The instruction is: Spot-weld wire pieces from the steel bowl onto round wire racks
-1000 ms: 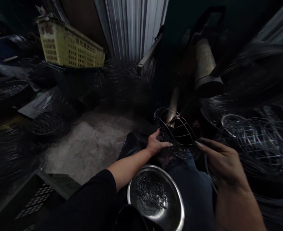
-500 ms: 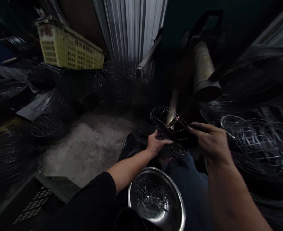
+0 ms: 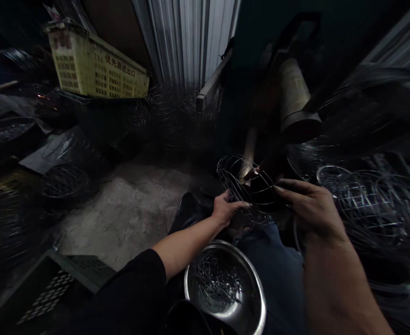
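A round wire basket frame of thin curved rods is held in front of me, tilted, around the pale metal post of a machine. Its left side is in my left hand, thumb laid along the wires and fingers curled beneath. My right hand pinches at the frame's right edge with thumb and forefinger; its other fingers are partly hidden. Between the hands, a dark arm with a small copper-coloured tip meets the wire. Below, a shiny steel bowl holds many short bent wire pieces.
More wire frames are heaped at the right, and stacks of them stand at the left. A yellow crate sits at the back left. A thick metal cylinder juts out above my right hand. A dark green crate is at lower left.
Both hands keep their hold on the wire frame, almost in place. My right hand has shifted slightly right. Orange glints now show at the far left.
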Demonstrator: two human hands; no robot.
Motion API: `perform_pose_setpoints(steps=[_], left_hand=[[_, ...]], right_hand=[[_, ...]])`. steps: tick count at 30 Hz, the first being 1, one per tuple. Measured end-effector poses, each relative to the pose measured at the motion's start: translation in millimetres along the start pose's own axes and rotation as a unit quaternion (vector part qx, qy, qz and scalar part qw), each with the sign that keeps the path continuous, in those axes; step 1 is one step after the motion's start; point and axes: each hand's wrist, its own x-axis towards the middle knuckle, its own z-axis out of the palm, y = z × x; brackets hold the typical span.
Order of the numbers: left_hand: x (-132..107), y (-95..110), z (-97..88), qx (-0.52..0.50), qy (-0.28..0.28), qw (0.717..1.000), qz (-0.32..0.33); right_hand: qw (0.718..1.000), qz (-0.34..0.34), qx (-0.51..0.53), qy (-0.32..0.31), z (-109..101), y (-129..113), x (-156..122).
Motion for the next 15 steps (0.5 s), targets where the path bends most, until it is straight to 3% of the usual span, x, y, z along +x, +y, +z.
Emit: perform_pose_setpoints(steps=[7, 10, 15], left_hand=[[-5.3, 4.8, 4.6, -0.017, 0.002, 0.999, -0.041], [-12.0, 6.6, 4.6, -0.005, -0.003, 0.997, -0.072], [-21.4, 15.4, 5.5, -0.006, 0.009, 0.994, -0.111]], right_hand=[[1.000, 0.005, 0.010, 0.011, 14.2, -12.5, 2.3], [1.000, 0.014, 0.016, 0.001, 0.0, -6.8, -5.6], [0.994, 0.100, 0.000, -0.033, -25.5, 3.2, -21.4]])
